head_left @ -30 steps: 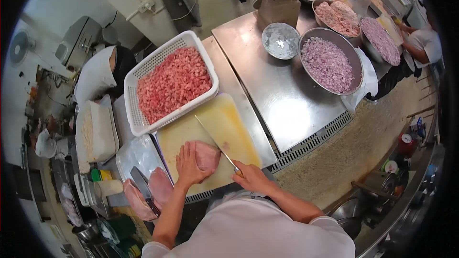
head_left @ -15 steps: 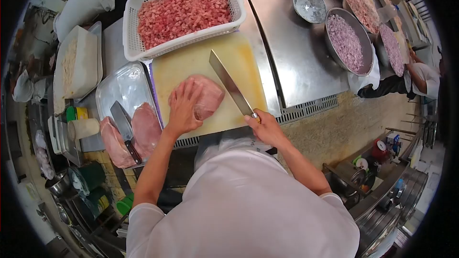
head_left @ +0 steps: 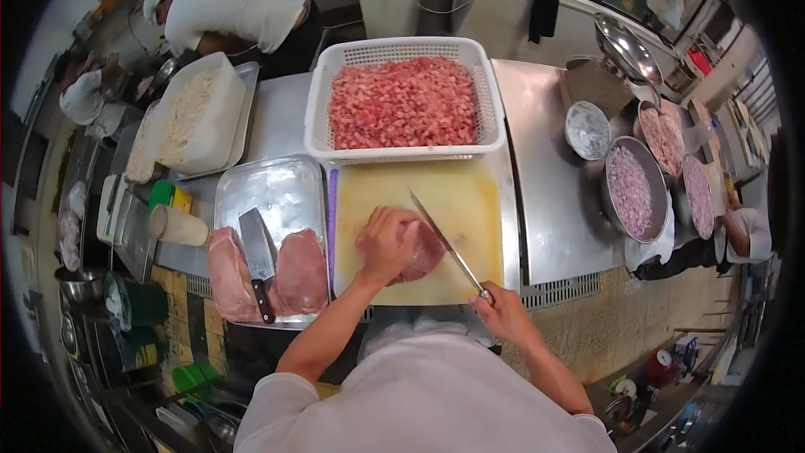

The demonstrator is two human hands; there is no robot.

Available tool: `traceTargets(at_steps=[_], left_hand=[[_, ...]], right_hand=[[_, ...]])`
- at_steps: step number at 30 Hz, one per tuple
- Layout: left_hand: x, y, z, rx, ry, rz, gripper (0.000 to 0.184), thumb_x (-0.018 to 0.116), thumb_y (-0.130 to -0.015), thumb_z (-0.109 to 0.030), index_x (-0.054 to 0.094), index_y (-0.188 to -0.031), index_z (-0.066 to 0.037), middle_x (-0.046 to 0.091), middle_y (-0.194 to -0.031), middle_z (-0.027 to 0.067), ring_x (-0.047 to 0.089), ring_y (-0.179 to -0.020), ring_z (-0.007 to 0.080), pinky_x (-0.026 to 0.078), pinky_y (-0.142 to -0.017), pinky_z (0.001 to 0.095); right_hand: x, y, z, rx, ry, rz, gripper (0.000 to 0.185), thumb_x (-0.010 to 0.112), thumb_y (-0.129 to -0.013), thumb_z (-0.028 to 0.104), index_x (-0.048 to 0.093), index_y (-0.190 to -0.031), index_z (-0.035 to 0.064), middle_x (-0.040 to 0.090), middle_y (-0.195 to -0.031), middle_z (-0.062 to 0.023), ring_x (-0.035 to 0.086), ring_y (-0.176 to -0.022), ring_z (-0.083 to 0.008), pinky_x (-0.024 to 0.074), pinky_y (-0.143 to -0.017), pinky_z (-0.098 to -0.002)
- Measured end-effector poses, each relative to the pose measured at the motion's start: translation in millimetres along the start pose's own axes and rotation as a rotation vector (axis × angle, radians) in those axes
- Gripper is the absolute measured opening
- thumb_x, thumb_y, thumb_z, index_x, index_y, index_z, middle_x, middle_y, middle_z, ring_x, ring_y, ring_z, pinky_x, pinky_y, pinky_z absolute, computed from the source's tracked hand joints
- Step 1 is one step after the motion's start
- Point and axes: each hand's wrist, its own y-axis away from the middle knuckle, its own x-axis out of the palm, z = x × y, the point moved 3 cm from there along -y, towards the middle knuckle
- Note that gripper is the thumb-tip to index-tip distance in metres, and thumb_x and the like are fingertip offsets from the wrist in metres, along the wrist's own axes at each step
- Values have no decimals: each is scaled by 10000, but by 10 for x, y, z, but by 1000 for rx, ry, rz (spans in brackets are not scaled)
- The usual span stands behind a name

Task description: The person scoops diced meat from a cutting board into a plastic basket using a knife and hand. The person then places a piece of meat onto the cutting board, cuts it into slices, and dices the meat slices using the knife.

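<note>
The steel surface (head_left: 535,231) carries everything inspected. A white perforated basket (head_left: 406,153) of diced red meat stands at the far edge of the yellowed cutting board (head_left: 376,186). Left of the board sits a metal tray (head_left: 272,174); two pale meat slabs (head_left: 299,277) occupy its near half, a cleaver (head_left: 257,245) between them, handle towards the tray's near edge. A deep bowl (head_left: 662,205) of chopped purple pieces stands by the surface's right edge, and a smaller metal bowl (head_left: 589,130) farther in from that edge.

The piece of raw meat (head_left: 426,258) is near the middle of the board, slightly towards its near edge. The left hand (head_left: 387,243) lies over its left part, grip unclenched, palm down. The right hand (head_left: 505,312) is at the board's near right corner, grip clenched around the handle of a knife (head_left: 449,245). The blade slants up and left along the meat's right side; whether the edge is in contact cannot be confirmed.
</note>
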Motion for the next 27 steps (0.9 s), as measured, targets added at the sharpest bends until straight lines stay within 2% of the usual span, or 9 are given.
traceTargets(at_steps=[5, 8, 14, 17, 21, 22, 24, 26, 27], left_hand=[[178, -585, -347, 157, 184, 23, 99, 694, -883, -82, 619, -865, -19, 617, -821, 148, 597, -805, 356, 483, -746, 461], [388, -762, -321, 201, 99, 213, 165, 683, -942, -158, 644, -859, -21, 657, -835, 151, 642, -822, 359, 507, -746, 465], [758, -699, -5, -56, -366, 825, 421, 622, -977, -458, 694, -967, -43, 736, -896, 200, 715, -864, 401, 538, -782, 540], [792, -688, 73, -1, -352, 789, 444, 637, -951, -478, 702, -1023, -45, 737, -851, 218, 722, -823, 416, 544, -764, 548], [856, -641, 74, 37, -359, 693, 435, 657, -932, -473, 708, -1005, -47, 735, -832, 215, 720, -817, 421, 544, -754, 558], [876, -634, 94, 40, -349, 686, 432, 665, -925, -476, 711, -989, -51, 735, -836, 215, 719, -820, 419, 545, -756, 558], [817, -733, 111, -35, -330, 763, 429, 674, -916, -468, 737, -984, -49, 750, -889, 214, 737, -861, 407, 571, -796, 523], [771, -866, 156, 21, -368, 768, 427, 658, -931, -474, 746, -946, -56, 748, -886, 214, 736, -865, 410, 569, -781, 529], [728, -903, 94, 19, -384, 806, 434, 653, -935, -477, 747, -936, -53, 747, -883, 215, 735, -862, 410, 567, -772, 534]], right_hand=[[-61, -3, 134, -10, 89, -12, 391, 663, -996, 332, 692, -1175, -14, 622, -681, -171, 616, -614, -306, 492, -618, -416], [-20, -21, 107, 7, 71, 11, 364, 663, -999, 313, 691, -1155, -14, 622, -681, -165, 596, -600, -273, 479, -599, -404], [-58, -20, 250, 27, 8, 43, 295, 676, -1002, 261, 676, -1110, -13, 569, -667, -82, 540, -587, -157, 453, -566, -371], [7, -76, -29, 40, -42, 80, 304, 670, -1014, 264, 661, -1141, -12, 558, -671, -43, 524, -586, -130, 447, -560, -341], [-13, -37, -57, 153, -389, 224, 333, 655, -1037, 284, 640, -1222, 8, 531, -690, 23, 489, -568, -79, 416, -513, -270], [8, -107, -241, 59, -315, 181, 343, 658, -1036, 291, 641, -1233, 11, 517, -688, 27, 481, -544, -74, 413, -491, -284], [-129, -89, -53, 176, -234, 137, 361, 667, -1025, 311, 672, -1192, -10, 574, -737, 9, 493, -604, -84, 431, -550, -289], [-219, -76, 169, 31, -65, 36, 450, 660, -1017, 348, 678, -1244, -40, 566, -703, -20, 464, -611, -117, 427, -569, -326], [-236, -74, 227, 61, -77, 43, 464, 659, -1016, 358, 676, -1255, -40, 563, -697, -29, 467, -612, -126, 427, -571, -330]])
